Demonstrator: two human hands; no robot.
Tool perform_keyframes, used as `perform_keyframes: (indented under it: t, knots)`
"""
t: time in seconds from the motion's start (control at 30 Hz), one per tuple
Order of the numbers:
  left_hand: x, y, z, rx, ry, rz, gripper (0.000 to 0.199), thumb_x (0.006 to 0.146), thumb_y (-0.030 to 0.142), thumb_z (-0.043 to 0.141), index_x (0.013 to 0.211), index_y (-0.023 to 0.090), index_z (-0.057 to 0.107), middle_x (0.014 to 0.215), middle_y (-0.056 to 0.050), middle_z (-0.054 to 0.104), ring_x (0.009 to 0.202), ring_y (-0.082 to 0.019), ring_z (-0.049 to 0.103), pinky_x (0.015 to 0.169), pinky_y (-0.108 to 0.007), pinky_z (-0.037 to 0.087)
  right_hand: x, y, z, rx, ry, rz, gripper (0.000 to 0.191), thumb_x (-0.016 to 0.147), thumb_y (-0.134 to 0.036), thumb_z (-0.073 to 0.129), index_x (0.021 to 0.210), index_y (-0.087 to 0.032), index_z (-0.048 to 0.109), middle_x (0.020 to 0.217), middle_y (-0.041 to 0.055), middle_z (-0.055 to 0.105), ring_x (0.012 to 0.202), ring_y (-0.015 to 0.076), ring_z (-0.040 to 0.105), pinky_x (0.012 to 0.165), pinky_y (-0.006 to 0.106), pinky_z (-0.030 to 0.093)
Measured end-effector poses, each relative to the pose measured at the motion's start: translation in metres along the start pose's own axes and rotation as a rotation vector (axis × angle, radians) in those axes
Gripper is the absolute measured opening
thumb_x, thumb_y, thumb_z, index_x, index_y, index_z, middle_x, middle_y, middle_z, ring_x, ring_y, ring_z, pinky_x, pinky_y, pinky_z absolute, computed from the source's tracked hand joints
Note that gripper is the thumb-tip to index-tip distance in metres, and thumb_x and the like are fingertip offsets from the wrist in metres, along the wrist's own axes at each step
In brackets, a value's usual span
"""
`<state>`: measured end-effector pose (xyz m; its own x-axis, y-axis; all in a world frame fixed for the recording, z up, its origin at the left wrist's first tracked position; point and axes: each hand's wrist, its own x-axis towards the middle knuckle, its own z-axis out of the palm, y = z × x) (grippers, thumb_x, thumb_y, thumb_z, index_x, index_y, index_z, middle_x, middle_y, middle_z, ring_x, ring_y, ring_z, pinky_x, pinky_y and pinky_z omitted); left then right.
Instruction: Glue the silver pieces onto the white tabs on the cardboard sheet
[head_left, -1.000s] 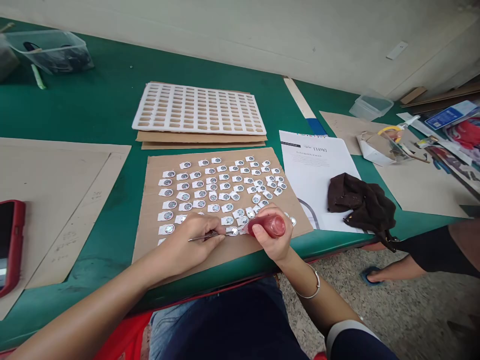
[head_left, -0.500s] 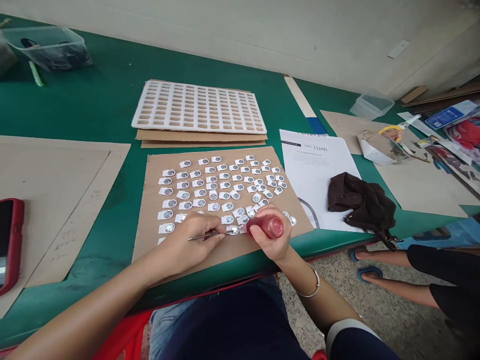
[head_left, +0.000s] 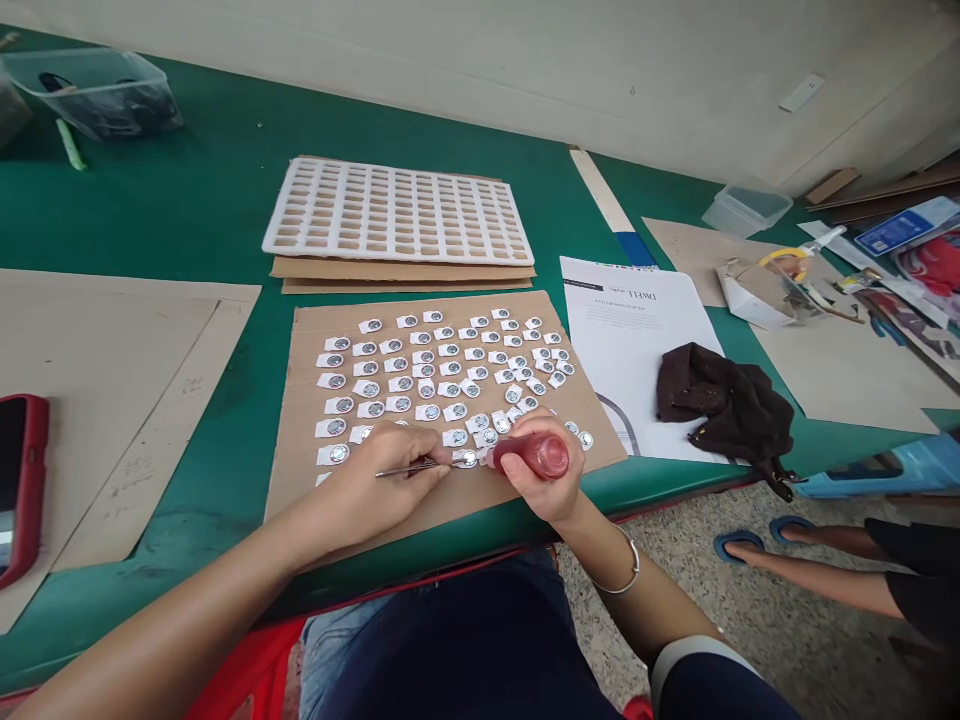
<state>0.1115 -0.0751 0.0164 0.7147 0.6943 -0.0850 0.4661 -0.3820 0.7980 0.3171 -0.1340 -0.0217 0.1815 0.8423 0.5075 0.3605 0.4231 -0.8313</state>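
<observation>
My left hand (head_left: 397, 475) is closed around a thin pair of metal tweezers (head_left: 397, 470), whose tip points right at a small round silvery piece (head_left: 469, 459) on a white tag. In my right hand (head_left: 551, 485) lies a squeeze bottle (head_left: 536, 456) with red contents, tilted so its nozzle comes close to that same piece. Whether nozzle and piece touch I cannot tell. Many similar round pieces on white tags lie in rough rows on a brown cardboard sheet (head_left: 450, 510) beneath both hands.
Behind the sheet, a white gridded tray (head_left: 397, 212) rests on stacked cardboard. A printed paper (head_left: 615, 320) and a dark brown cloth pouch (head_left: 724, 400) lie to the right. A red-cased phone (head_left: 30, 490) is at far left. Another person's legs (head_left: 825, 575) show at lower right.
Both hands stay almost in place, with tweezers and bottle held at the same piece. The other person's feet have shifted to the right.
</observation>
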Motion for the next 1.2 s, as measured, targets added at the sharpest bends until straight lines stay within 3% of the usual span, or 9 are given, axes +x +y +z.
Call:
perform_keyframes:
  t: [0.2,0.5,1.2]
  knots:
    - [0.001,-0.0008,-0.0002,0.023,-0.001,0.02,0.016,0.082,0.017,0.05,0.084,0.02,0.065,0.077,0.001,0.066,0.07,-0.014,0.059,0.062,-0.024,0.042,-0.0041,0.0029,-0.0029,0.018,0.034,0.044,0.018,0.07,-0.031,0.063,0.082,-0.021,0.056,0.073,0.0022,0.054,0.067,0.0182,0.055,0.061,0.035,0.048]
    - [0.0006,0.0003,-0.0001,0.012,-0.003,0.017,0.017,0.082,0.015,0.049,0.084,0.02,0.065,0.075,0.002,0.066,0.068,-0.013,0.058,0.061,-0.023,0.041,0.0016,-0.0025,0.0006,-0.021,-0.002,0.02,0.017,0.068,-0.021,0.066,0.081,-0.02,0.056,0.072,0.0017,0.054,0.067,0.0178,0.056,0.062,0.034,0.046]
    - [0.0009,-0.0021,0.0004,-0.003,0.016,0.023,0.016,0.08,0.015,0.051,0.083,0.02,0.066,0.074,0.002,0.066,0.066,-0.013,0.058,0.062,-0.023,0.042,0.0008,-0.0018,0.0005,-0.021,-0.034,0.014,0.016,0.07,-0.025,0.065,0.081,-0.022,0.055,0.072,0.002,0.055,0.067,0.0182,0.056,0.061,0.035,0.047]
